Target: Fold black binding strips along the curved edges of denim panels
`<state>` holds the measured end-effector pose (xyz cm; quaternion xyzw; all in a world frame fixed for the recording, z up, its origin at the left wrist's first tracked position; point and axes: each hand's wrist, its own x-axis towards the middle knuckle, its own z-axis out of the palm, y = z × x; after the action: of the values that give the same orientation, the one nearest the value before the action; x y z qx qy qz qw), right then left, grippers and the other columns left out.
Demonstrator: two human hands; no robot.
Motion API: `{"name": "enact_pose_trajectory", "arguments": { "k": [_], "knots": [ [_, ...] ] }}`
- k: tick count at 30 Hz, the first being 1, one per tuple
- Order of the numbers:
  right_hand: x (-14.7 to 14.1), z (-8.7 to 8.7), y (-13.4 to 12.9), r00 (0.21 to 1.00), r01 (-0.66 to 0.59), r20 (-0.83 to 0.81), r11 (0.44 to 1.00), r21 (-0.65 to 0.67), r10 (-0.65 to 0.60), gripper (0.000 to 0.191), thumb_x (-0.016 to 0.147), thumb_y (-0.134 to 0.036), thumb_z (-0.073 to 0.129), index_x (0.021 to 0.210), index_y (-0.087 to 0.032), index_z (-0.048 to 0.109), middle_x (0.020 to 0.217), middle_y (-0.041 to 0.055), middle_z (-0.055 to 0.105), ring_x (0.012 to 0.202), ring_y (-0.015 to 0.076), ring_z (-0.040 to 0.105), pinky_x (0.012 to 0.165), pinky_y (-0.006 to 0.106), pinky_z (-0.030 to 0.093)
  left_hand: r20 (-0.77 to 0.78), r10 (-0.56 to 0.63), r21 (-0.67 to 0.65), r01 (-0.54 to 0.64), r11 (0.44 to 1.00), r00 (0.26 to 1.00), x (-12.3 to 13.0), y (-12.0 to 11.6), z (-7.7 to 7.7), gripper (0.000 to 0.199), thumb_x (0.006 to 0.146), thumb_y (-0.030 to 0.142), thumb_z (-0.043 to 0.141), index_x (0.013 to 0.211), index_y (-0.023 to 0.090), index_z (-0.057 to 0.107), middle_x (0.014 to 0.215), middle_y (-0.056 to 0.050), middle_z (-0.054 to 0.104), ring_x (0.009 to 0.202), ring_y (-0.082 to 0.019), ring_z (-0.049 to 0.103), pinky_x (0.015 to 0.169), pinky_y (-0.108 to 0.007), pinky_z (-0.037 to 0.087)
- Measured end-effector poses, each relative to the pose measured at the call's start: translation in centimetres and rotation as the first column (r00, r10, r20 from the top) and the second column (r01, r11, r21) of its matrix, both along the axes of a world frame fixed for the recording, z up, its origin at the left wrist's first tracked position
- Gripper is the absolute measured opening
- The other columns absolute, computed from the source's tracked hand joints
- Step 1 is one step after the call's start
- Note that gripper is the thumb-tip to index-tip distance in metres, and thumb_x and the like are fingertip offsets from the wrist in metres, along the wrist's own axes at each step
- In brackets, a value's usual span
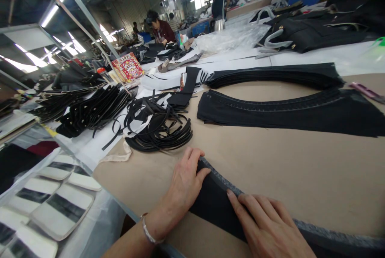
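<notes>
A black fabric piece (215, 204) with a curved grey edge lies on the tan board (270, 162) at the front. My left hand (188, 178), with a silver bracelet at the wrist, pinches the far left corner of this piece between thumb and fingers. To the right, my right hand (261, 218) lies on the fabric, palm down with fingers stretched out, its index fingertip at the curved edge. The piece runs on under my right hand to the lower right corner of the view.
Curved black pieces (288, 117) lie farther back, before a thicker stack (270, 77). Coiled black strips (159, 130) sit left of them. Padded white-and-black pieces (60, 210) are at lower left, a pink tool (367, 91) at right. A person (162, 29) works in the background.
</notes>
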<state>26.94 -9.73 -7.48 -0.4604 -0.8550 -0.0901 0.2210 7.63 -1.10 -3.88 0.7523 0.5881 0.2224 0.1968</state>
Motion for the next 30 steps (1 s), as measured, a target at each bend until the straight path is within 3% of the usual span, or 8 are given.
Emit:
{"name": "enact_pose_trajectory", "arguments": {
  "k": [3,6,9,13,17,22,26,30],
  "knots": [
    [-0.1,-0.2,0.1,1.0,0.006,-0.011,0.999,0.034,-0.006,0.058,0.062,-0.005,0.048,0.119,-0.013,0.053,0.09,0.0038,0.064,0.081,0.0216,0.055,0.07,0.038,0.043,0.036,0.006,0.067,-0.009,0.998,0.999,-0.5,-0.5,-0.3,0.031,0.079,0.007,0.067,0.104,0.022,0.054,0.103,-0.002,0.054,0.092,-0.019,0.055,0.079,-0.03,0.047],
    [-0.2,-0.4,0.1,1.0,0.012,-0.004,0.999,0.049,-0.012,0.057,0.063,-0.005,0.047,0.119,-0.013,0.053,0.088,0.004,0.064,0.08,0.0217,0.055,0.071,0.039,0.042,0.038,-0.124,0.165,0.116,0.979,0.992,-1.4,-1.1,-0.7,0.022,0.087,0.007,0.057,0.104,0.02,0.056,0.102,-0.004,0.057,0.097,-0.019,0.054,0.085,-0.031,0.047],
    [-0.2,-0.4,0.1,1.0,0.007,0.004,0.999,0.047,-0.008,0.055,0.065,-0.005,0.046,0.118,-0.014,0.054,0.089,0.0043,0.065,0.081,0.0219,0.055,0.071,0.04,0.041,-0.108,-0.236,0.253,0.256,0.933,0.966,-2.5,-1.8,-1.1,0.025,0.093,0.009,0.047,0.112,0.02,0.059,0.109,-0.006,0.061,0.101,-0.021,0.053,0.09,-0.037,0.043],
    [-0.3,-0.1,0.1,1.0,0.007,-0.002,0.998,0.056,-0.007,0.055,0.063,-0.006,0.046,0.117,-0.014,0.054,0.089,0.0035,0.064,0.081,0.021,0.056,0.072,0.039,0.041,-0.279,-0.296,0.226,0.362,0.904,0.914,-3.4,-2.1,-1.5,0.037,0.094,0.008,0.042,0.125,0.022,0.057,0.123,-0.005,0.061,0.108,-0.023,0.051,0.093,-0.04,0.04],
    [-0.2,0.2,0.0,1.0,-0.001,0.022,0.999,0.032,0.001,0.058,0.06,-0.004,0.047,0.117,-0.013,0.055,0.09,0.0038,0.064,0.082,0.0214,0.056,0.073,0.039,0.042,-0.316,-0.321,0.202,0.394,0.897,0.893,-3.7,-2.0,-1.2,0.042,0.093,0.007,0.039,0.128,0.021,0.057,0.127,-0.006,0.061,0.115,-0.023,0.049,0.094,-0.04,0.039],
    [-0.1,0.9,0.1,1.0,0.017,0.002,1.0,-0.023,-0.017,0.054,0.065,-0.003,0.046,0.116,-0.018,0.058,0.096,0.0051,0.064,0.085,0.0225,0.057,0.074,0.039,0.043,-0.228,-0.371,0.087,0.398,0.913,0.9,-3.8,-1.3,-0.1,0.038,0.094,0.01,0.043,0.124,0.025,0.06,0.121,-0.005,0.065,0.111,-0.022,0.052,0.094,-0.041,0.039],
    [-0.3,1.9,0.6,0.992,0.068,-0.097,0.992,-0.103,-0.078,0.041,0.08,-0.006,0.044,0.114,-0.022,0.057,0.109,0.0069,0.061,0.09,0.021,0.059,0.077,0.036,0.045,0.013,-0.302,0.096,0.3,0.949,0.953,-3.7,0.1,1.0,0.027,0.092,0.01,0.048,0.107,0.023,0.067,0.105,-0.005,0.067,0.102,-0.019,0.055,0.091,-0.036,0.043],
    [-1.4,2.4,1.8,0.98,0.099,-0.148,0.972,-0.212,-0.132,0.028,0.089,-0.014,0.046,0.115,-0.018,0.054,0.103,0.0088,0.062,0.088,0.0235,0.059,0.077,0.039,0.045,0.038,-0.328,0.083,0.324,0.942,0.944,-3.3,1.8,1.8,0.036,0.085,0.006,0.056,0.115,0.023,0.062,0.114,-0.004,0.063,0.111,-0.02,0.051,0.096,-0.036,0.039]
  ]
}}
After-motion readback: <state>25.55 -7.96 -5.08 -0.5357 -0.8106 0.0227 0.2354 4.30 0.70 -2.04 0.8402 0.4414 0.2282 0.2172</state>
